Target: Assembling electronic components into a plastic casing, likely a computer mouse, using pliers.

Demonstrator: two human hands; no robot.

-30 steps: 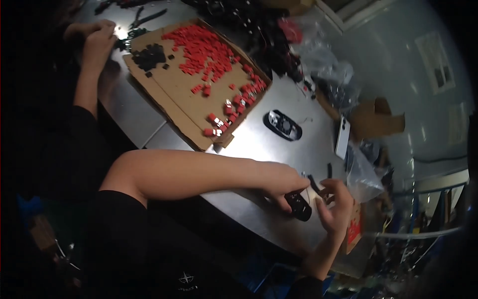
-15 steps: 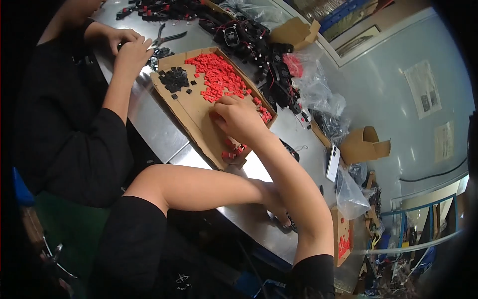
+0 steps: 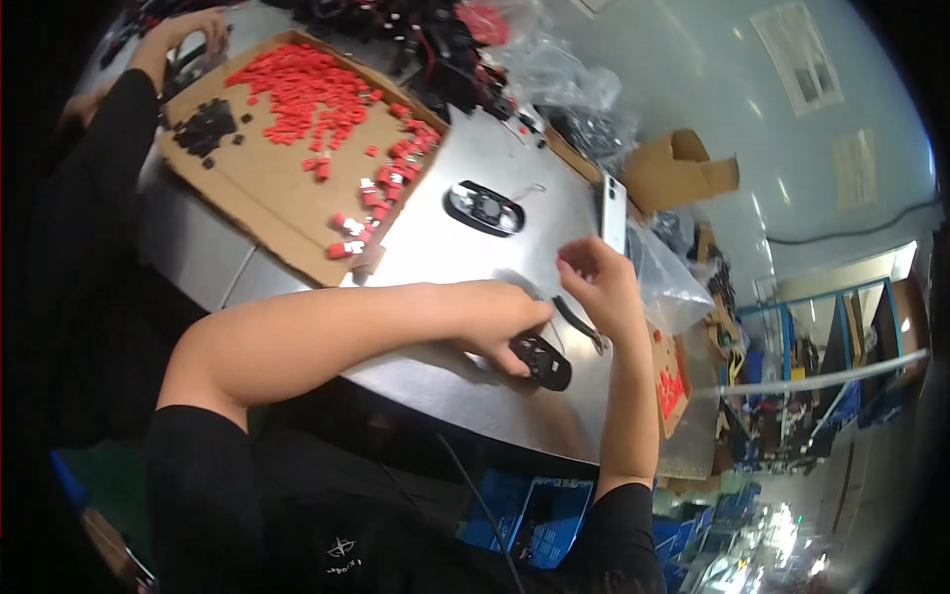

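Note:
My left hand (image 3: 500, 322) grips a black oval plastic housing (image 3: 546, 364) near the front edge of the metal table. Its fingers cover the housing's left end. Raised to the right of it, my right hand (image 3: 606, 282) has its fingers curled in a pinch. A bit of red shows at those fingertips, seemingly a small red part mostly hidden by the fingers. Between the hands lies a tool with black curved handles (image 3: 577, 322). Another oval housing (image 3: 485, 208), with its inside showing, rests farther back on the table.
A shallow cardboard tray (image 3: 282, 252) at the left holds many red parts (image 3: 307, 94) and a pile of black pieces (image 3: 206, 129). A white phone (image 3: 614, 213), clear plastic bags and an open carton (image 3: 683, 168) stand right. A co-worker's hand (image 3: 193, 30) is far left.
My right hand has left the tray and moved right, above the tool. The view has shifted rightward, bringing my left hand with the housing and the second housing into plain sight.

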